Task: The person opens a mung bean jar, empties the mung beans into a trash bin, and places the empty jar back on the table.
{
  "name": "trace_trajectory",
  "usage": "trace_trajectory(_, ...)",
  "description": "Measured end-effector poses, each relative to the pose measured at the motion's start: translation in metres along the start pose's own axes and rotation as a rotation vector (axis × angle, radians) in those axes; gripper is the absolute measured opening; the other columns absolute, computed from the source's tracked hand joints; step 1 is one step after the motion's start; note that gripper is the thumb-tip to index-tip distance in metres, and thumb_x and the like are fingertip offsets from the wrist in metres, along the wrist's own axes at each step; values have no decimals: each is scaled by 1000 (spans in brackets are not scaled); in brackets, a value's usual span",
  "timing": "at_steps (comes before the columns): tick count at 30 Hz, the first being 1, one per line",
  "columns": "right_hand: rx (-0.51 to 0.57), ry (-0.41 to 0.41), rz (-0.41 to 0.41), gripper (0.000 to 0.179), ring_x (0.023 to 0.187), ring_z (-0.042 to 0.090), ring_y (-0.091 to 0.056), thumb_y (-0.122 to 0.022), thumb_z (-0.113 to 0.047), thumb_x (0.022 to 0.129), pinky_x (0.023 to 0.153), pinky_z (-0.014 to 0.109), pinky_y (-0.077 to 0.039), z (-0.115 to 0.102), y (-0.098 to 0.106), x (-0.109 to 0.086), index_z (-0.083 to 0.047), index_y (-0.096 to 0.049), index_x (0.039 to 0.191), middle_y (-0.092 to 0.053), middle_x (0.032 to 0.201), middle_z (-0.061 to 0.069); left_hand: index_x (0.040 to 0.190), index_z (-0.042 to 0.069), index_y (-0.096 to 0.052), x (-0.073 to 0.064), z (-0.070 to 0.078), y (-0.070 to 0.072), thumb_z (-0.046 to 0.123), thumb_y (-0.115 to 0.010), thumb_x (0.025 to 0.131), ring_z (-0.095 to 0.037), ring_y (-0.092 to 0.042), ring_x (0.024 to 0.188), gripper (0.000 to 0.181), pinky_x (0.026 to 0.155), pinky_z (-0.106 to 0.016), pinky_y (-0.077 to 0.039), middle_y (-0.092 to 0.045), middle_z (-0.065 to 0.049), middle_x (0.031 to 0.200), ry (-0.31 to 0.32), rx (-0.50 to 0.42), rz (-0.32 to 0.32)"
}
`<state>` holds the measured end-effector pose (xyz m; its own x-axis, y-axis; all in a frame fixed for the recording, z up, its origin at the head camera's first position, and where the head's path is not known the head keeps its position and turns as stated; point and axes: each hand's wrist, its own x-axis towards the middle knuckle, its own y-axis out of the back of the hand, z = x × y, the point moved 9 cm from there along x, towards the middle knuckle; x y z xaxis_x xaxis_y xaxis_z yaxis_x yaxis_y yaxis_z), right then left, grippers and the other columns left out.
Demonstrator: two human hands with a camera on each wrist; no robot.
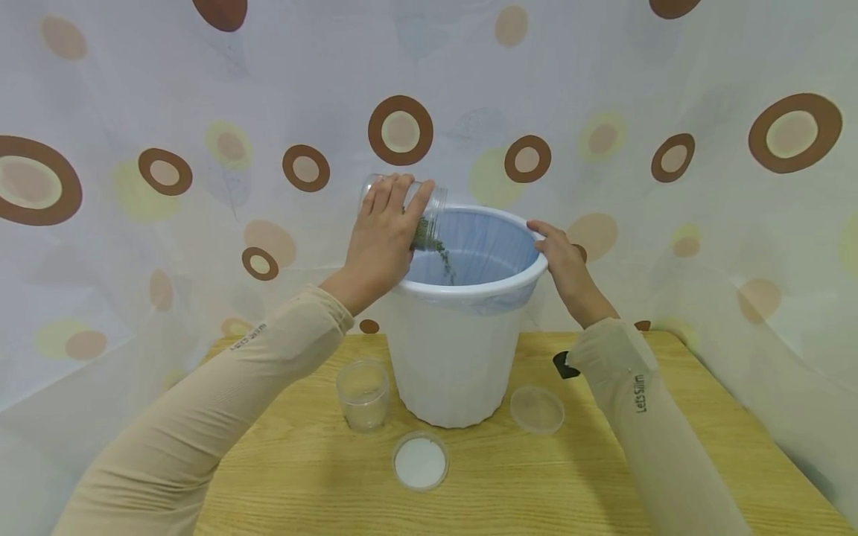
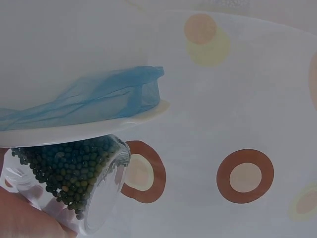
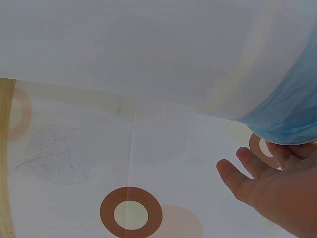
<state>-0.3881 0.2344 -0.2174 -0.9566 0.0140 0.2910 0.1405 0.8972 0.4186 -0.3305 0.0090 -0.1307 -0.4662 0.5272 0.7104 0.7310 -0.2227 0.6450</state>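
My left hand [image 1: 383, 237] grips a clear jar [image 1: 437, 205], tipped sideways over the near left rim of a white trash bin [image 1: 456, 365]. Small green beans, like mung beans [image 2: 74, 171], fill part of the jar, and a thin stream of them [image 1: 445, 260] falls into the bin. A blue plastic bag [image 1: 479, 242] lines the bin and folds over its outside. At the bin's right rim, my right hand [image 1: 566, 268] holds the edge; two of its fingers [image 3: 233, 176] stand free of the wall in the right wrist view.
On the wooden table [image 1: 322, 484], an open clear jar [image 1: 363, 398] stands left of the bin. A round lid with a white disc [image 1: 420, 461] lies in front, a clear lid [image 1: 538, 409] at right. A black piece [image 1: 566, 365] shows near the right sleeve. Patterned sheeting [image 1: 442, 67] hangs behind.
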Motion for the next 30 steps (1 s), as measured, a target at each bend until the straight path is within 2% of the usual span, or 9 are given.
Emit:
trace_trajectory(8, 40, 68, -29, 53, 141, 30, -21, -29, -24, 100, 113, 51, -20, 0, -2, -5, -10, -30, 151, -19, 157, 10, 139, 7, -39, 0, 0, -1, -1, -69, 74, -35, -31, 129, 72, 113, -43, -18, -37, -18, 137, 0, 12, -9)
trace_trajectory(17, 34, 30, -37, 52, 142, 30, -21, -25, -29, 102, 114, 53, -18, 2, -3, -8, -14, -28, 152, -17, 159, 6, 140, 7, -39, 1, 0, -2, -4, -63, 76, -34, -30, 130, 69, 114, -42, -17, -36, -18, 138, 2, 19, -16)
trace_trajectory(30, 40, 29, -48, 52, 144, 27, -15, -24, -28, 102, 114, 53, -15, 4, -4, -5, -14, -26, 153, -15, 159, 6, 140, 7, -40, 1, 1, -1, -7, -58, 77, -34, -31, 131, 66, 114, -43, -17, -37, -18, 137, -4, 21, 6)
